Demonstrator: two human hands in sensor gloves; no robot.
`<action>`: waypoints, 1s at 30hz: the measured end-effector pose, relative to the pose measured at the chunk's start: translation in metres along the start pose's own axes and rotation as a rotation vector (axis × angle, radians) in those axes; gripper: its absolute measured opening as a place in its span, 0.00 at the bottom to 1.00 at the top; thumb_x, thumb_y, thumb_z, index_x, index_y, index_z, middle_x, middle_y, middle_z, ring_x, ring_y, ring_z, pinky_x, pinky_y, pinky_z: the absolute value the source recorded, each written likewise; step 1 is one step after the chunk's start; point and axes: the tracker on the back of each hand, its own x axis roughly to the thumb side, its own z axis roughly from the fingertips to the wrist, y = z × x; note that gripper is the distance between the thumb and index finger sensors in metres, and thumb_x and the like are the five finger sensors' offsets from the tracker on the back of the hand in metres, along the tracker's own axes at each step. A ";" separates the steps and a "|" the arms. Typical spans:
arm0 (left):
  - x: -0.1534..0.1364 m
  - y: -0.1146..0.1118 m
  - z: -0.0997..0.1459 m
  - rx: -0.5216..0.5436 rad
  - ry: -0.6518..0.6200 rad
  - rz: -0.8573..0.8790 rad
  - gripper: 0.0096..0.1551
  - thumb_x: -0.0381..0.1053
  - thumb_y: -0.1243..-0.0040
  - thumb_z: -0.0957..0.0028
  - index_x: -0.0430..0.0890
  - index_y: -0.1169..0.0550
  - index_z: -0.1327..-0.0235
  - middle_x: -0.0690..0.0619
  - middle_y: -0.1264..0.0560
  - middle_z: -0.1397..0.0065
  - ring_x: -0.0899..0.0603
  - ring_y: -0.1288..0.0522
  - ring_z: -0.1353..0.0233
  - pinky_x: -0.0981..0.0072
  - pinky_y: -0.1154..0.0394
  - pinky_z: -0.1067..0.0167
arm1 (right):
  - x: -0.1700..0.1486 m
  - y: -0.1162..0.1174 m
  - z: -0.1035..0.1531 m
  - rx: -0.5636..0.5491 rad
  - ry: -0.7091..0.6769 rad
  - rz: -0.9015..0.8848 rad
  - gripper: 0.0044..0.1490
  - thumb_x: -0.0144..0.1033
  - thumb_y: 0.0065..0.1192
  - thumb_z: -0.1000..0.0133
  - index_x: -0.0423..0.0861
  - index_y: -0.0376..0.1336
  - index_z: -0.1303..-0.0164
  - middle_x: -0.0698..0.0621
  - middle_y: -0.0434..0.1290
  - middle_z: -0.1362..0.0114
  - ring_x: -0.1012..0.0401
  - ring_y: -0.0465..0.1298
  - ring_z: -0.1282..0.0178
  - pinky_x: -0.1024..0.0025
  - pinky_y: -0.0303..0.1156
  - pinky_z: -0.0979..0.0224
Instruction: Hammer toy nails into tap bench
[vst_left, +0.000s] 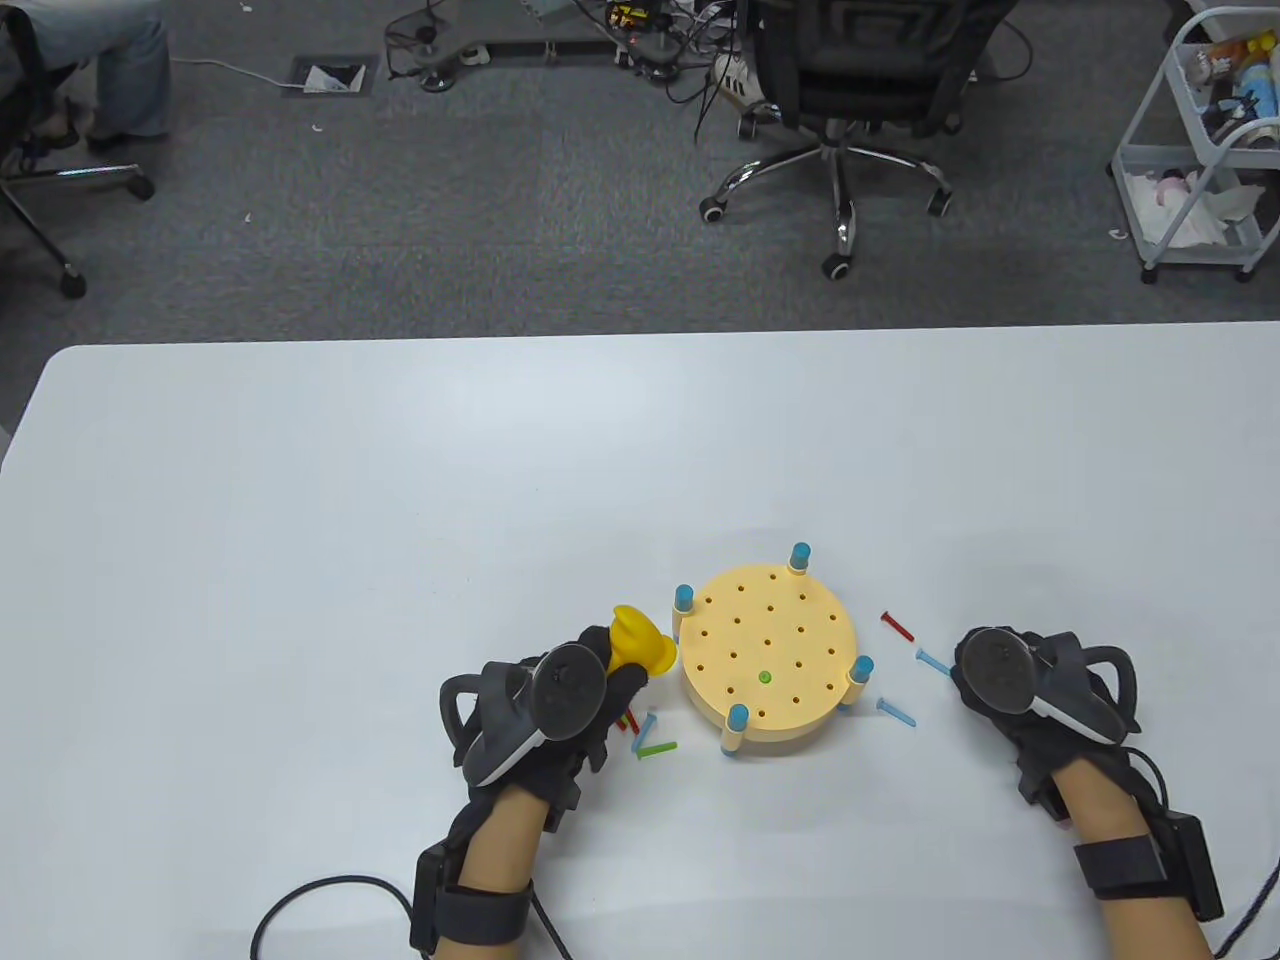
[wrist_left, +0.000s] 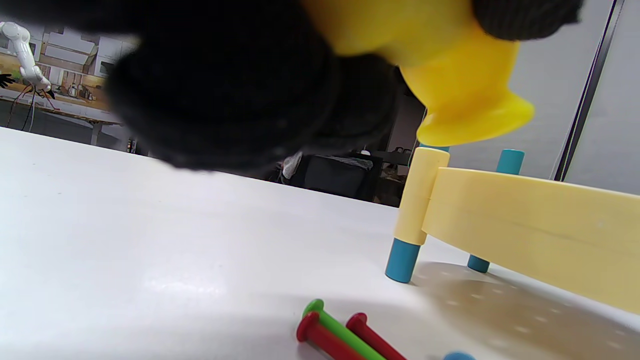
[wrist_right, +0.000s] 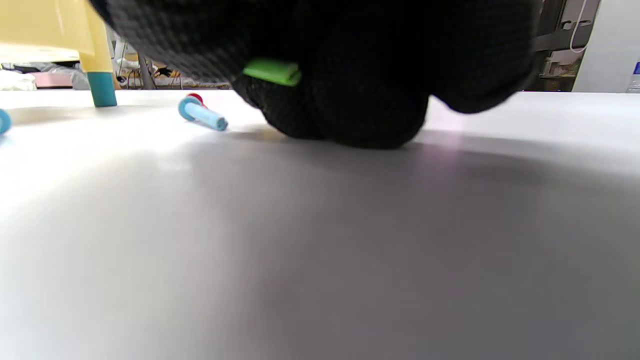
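**Hammer in the left hand, a green piece in the right, bench between them**

The white table (vst_left: 300, 520) carries the round yellow tap bench (vst_left: 768, 662), the landmark here, standing on blue-tipped legs. From above, one green nail head (vst_left: 765, 677) sits flush in a hole near the bench's front edge.

Left of the bench, the left hand (vst_left: 545, 715) curls its fingers round the yellow toy hammer (vst_left: 640, 645), whose flared head almost touches the bench's rim. The left wrist view shows that head hanging above the table, clear of the bench's leg (wrist_left: 410, 220).

Right of the bench, the right hand (vst_left: 1035, 690) rests curled on the table. Only the right wrist view shows a green piece (wrist_right: 272, 71) held in its fingers.

Loose nails (vst_left: 645, 735) lie left of the bench under the left hand; a red nail (vst_left: 898, 625) and blue nails (vst_left: 896, 711) lie to its right.
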 end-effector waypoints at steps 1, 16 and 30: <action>0.000 0.000 0.000 -0.001 -0.001 -0.001 0.37 0.69 0.50 0.61 0.49 0.24 0.45 0.46 0.13 0.64 0.44 0.15 0.74 0.61 0.21 0.77 | -0.001 0.000 0.000 -0.001 0.004 -0.006 0.26 0.47 0.58 0.53 0.49 0.67 0.48 0.49 0.79 0.48 0.58 0.82 0.56 0.58 0.78 0.44; 0.000 -0.001 0.000 -0.005 -0.005 -0.008 0.37 0.69 0.50 0.61 0.49 0.24 0.44 0.46 0.13 0.64 0.44 0.15 0.74 0.61 0.21 0.77 | -0.020 -0.016 0.007 -0.172 0.058 -0.235 0.37 0.42 0.61 0.53 0.42 0.61 0.33 0.48 0.80 0.49 0.58 0.83 0.59 0.59 0.79 0.47; 0.000 -0.003 0.000 -0.012 -0.003 -0.017 0.37 0.69 0.50 0.61 0.49 0.24 0.45 0.46 0.13 0.64 0.44 0.15 0.74 0.61 0.21 0.77 | 0.035 -0.074 0.042 -0.421 -0.239 -0.495 0.29 0.47 0.63 0.54 0.47 0.70 0.46 0.52 0.82 0.55 0.63 0.84 0.65 0.66 0.83 0.53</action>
